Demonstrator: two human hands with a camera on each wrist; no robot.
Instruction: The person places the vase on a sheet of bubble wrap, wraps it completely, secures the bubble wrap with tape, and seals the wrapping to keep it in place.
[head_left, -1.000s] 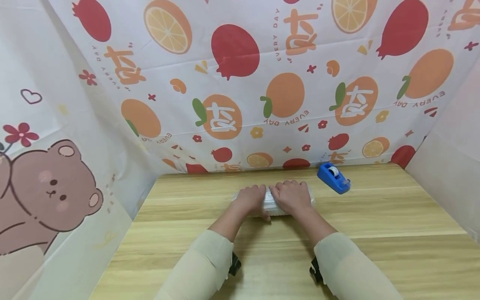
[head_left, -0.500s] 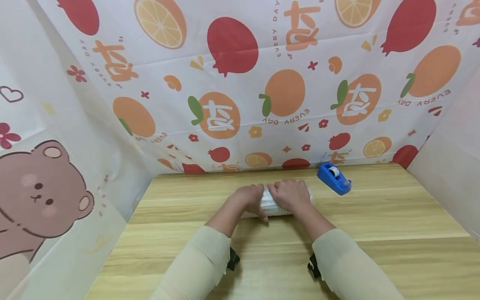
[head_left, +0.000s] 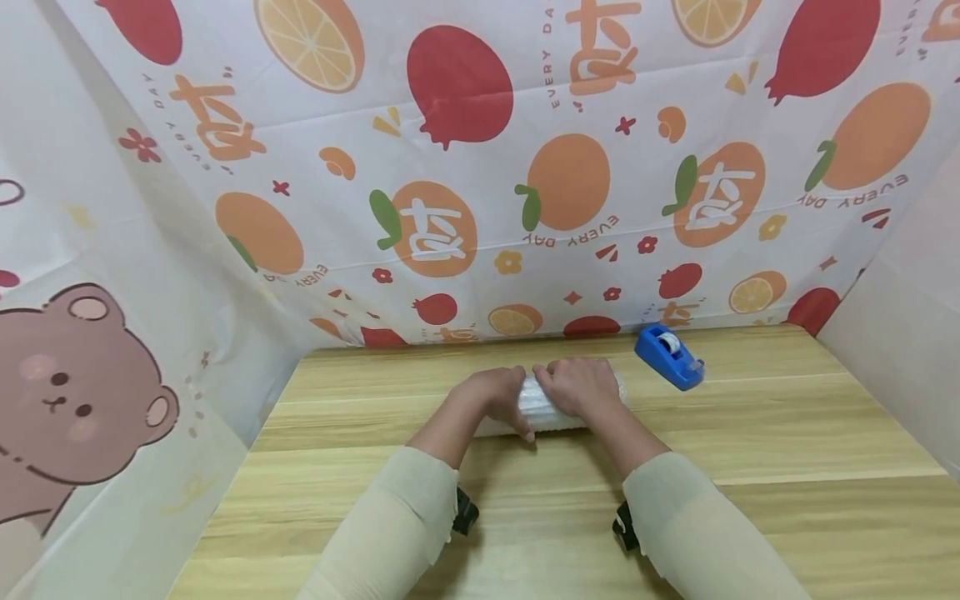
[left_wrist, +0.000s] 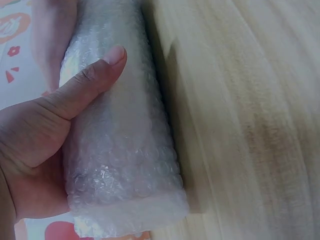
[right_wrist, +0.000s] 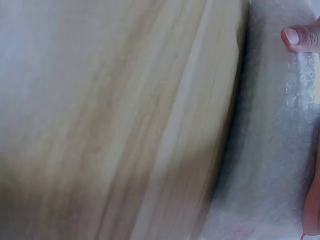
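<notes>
A roll of bubble wrap [head_left: 546, 410] lies crosswise on the wooden table, its clear, bubbled surface filling much of the left wrist view. My left hand [head_left: 498, 396] grips its left part from above. In the left wrist view, the left thumb [left_wrist: 95, 77] lies along the near side of the roll; the other fingers are hidden behind it. My right hand [head_left: 581, 390] holds the right part, fingers bent over the top. Only an edge of that hand [right_wrist: 312, 205] shows in the right wrist view, with the left thumb above. Whether anything is inside the roll cannot be seen.
A blue tape dispenser [head_left: 669, 357] with a roll of tape stands right of the hands, near the back edge. Fruit-printed cloth [head_left: 495, 200] hangs behind the wooden table [head_left: 787, 433]; a bear-printed sheet [head_left: 90, 383] hangs at left.
The head view has shifted slightly. My left hand has turned a little and edged left, its thumb spread lower over the roll. Both hands stay on the bubble wrap; the dispenser has not moved.
</notes>
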